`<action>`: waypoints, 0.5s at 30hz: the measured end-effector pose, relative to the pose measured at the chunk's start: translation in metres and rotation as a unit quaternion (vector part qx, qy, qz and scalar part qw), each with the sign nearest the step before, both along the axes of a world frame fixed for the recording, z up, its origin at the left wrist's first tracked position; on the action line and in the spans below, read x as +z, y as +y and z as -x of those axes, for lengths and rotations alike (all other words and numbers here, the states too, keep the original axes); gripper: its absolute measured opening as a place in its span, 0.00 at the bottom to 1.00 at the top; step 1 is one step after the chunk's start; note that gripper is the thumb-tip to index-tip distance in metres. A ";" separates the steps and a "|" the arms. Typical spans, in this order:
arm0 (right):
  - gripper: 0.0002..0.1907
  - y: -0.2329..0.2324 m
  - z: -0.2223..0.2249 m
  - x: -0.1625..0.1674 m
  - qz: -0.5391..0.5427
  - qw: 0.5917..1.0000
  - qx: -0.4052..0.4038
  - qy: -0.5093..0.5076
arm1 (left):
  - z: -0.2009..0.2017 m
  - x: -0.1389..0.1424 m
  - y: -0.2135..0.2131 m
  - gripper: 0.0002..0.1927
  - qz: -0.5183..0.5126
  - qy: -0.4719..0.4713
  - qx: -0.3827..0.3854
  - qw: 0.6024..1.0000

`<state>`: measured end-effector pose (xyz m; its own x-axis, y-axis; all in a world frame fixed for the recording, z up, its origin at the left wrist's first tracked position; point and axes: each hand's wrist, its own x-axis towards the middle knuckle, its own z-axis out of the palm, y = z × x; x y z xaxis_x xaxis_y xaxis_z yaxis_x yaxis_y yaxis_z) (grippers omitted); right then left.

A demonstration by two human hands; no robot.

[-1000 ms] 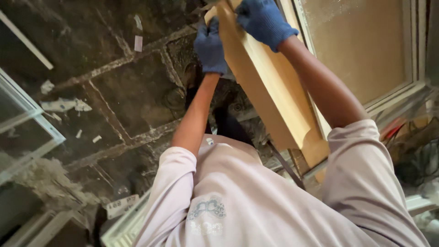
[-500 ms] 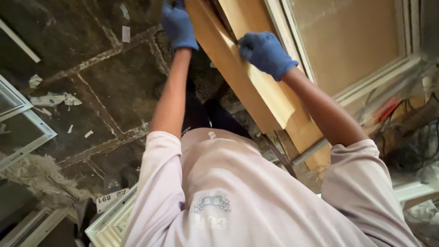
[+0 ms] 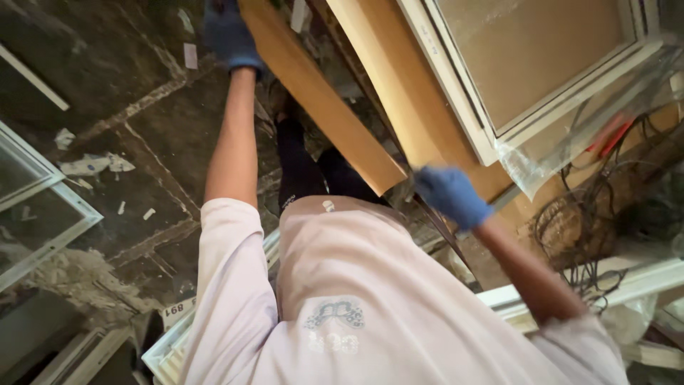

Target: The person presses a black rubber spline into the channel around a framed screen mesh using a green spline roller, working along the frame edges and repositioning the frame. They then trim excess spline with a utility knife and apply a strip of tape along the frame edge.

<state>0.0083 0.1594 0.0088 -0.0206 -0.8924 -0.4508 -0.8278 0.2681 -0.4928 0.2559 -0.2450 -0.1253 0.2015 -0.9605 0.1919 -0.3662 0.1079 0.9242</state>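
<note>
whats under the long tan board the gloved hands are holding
Under the tan board show dark trouser legs and cracked dark floor. The left hand grips its far end, the right hand its near end. Whatever lies directly beneath the board is covered.

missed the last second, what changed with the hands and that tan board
The right hand slid down the tan board from its far end to the near end. The left hand stayed up at the far end, grip on the board. The board itself remains slanted beside the white window frame; both gloves are still on.
</note>
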 end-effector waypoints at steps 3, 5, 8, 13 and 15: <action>0.09 0.084 -0.011 0.006 -0.066 0.996 -0.037 -0.039 | -0.026 0.002 -0.003 0.18 -0.071 -0.019 0.058 0.996; 0.09 0.125 -0.017 0.005 -0.073 0.994 -0.071 -0.039 | -0.052 0.006 -0.004 0.20 -0.142 0.081 0.094 0.982; 0.09 0.161 -0.021 0.001 -0.096 0.988 -0.124 0.017 | -0.102 0.019 -0.004 0.14 -0.066 -0.027 0.073 0.995; 0.10 0.141 -0.020 -0.013 -0.029 0.987 -0.153 0.046 | -0.192 0.066 0.008 0.11 -0.094 -0.061 0.064 0.992; 0.10 0.119 -0.021 -0.016 0.000 0.990 -0.131 0.043 | -0.223 0.086 0.017 0.11 -0.059 -0.037 0.025 0.997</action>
